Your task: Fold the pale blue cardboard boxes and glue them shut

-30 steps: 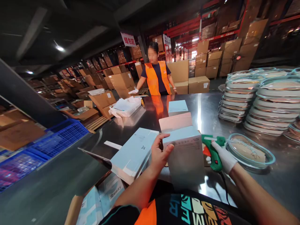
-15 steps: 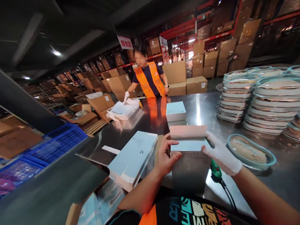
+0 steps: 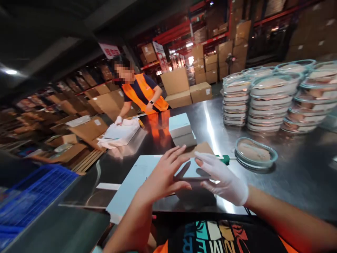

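My left hand (image 3: pixel 162 175) is bare and reaches forward over the bench (image 3: pixel 289 182), fingers spread and slightly curled, the fingertips coming down on the left part of the pale blue box (image 3: pixel 191 172). It presses flat on it rather than gripping; nothing is closed inside the palm. Under my forearm, to the left, lies a larger pale blue flat carton (image 3: pixel 131 184) on the steel.

The box sits straight in front of me near the bench's edge, between my two hands, its top pale and smooth with a brown cardboard flap (image 3: pixel 201 149) standing behind it. How far the lid is down I cannot tell.

My right hand (image 3: pixel 223 177) wears a white glove and lies palm down on the right part of the same box, fingers stretched out and a little apart, pointing left toward my other hand. Just beyond it a green tool (image 3: pixel 223 160) peeks out.
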### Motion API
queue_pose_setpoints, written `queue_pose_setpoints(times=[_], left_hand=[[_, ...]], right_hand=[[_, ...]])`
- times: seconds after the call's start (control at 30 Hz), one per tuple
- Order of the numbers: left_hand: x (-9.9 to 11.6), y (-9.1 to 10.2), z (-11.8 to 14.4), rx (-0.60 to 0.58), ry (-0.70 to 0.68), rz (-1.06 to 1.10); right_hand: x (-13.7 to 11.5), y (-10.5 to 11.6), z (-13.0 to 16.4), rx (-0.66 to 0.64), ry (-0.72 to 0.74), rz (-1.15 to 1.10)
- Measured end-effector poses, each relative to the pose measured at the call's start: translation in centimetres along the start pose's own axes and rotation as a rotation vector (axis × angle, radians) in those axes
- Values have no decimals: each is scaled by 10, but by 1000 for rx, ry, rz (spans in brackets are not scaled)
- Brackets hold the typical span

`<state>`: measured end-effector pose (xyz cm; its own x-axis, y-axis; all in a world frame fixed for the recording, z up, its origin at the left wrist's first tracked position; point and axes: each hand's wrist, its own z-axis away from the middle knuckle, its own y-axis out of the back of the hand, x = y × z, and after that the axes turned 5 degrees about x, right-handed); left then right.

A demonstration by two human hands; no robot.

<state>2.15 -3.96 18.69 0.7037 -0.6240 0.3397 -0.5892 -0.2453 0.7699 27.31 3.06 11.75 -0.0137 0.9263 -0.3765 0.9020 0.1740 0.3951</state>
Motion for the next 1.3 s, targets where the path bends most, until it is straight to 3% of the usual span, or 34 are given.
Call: queue_pose_setpoints(times=[0.07, 0.13, 0.2, 0.3, 0.33, 0.37, 0.5, 0.57, 0.63, 0.67, 0.73, 0.83, 0.9, 0.97, 1.07, 1.17, 1.23, 1.3], left_hand=[[15, 13, -8, -187, -19, -42], [18, 23, -7, -184, 5, -79], [8, 31, 2, 104, 117, -114], [-24, 30, 24, 734, 339, -7], [-35, 23, 31, 854, 407, 65], [-45, 12, 37, 896, 475, 149], [-69, -58, 58, 675, 767, 458], [-74, -90, 66, 613, 820, 496], [-78, -108, 72, 592, 814, 464], [-80, -112, 74, 584, 794, 447], [-81, -114, 78, 570, 742, 439], [-77, -120, 83, 549, 683, 516], [-72, -132, 87, 497, 685, 608], [-67, -148, 93, 416, 720, 706], [-68, -168, 102, 335, 797, 734], [-77, -177, 114, 309, 840, 635], [-81, -176, 119, 315, 821, 592], [-82, -171, 121, 411, 734, 538]], right_hand=[[5, 5, 6, -113, 5, 70], [20, 26, 17, -190, -127, 269], [41, 60, 35, -197, -319, 568], [75, 117, 72, -88, -519, 817], [85, 132, 84, -57, -574, 864], [93, 144, 95, -21, -621, 902], [101, 168, 109, 125, -676, 952], [88, 172, 92, 235, -652, 960], [64, 174, 63, 347, -579, 952], [48, 174, 45, 379, -497, 920], [14, 171, 6, 298, -237, 773], [-27, 151, -46, -53, 83, 543], [-41, 126, -70, -233, 191, 537], [-45, 100, -80, -235, 247, 602], [-37, 76, -69, -29, 193, 573], [-16, 64, -28, 131, -39, 393], [2, 48, 9, 146, -224, 325], [17, 25, 44, 113, -256, 283]])
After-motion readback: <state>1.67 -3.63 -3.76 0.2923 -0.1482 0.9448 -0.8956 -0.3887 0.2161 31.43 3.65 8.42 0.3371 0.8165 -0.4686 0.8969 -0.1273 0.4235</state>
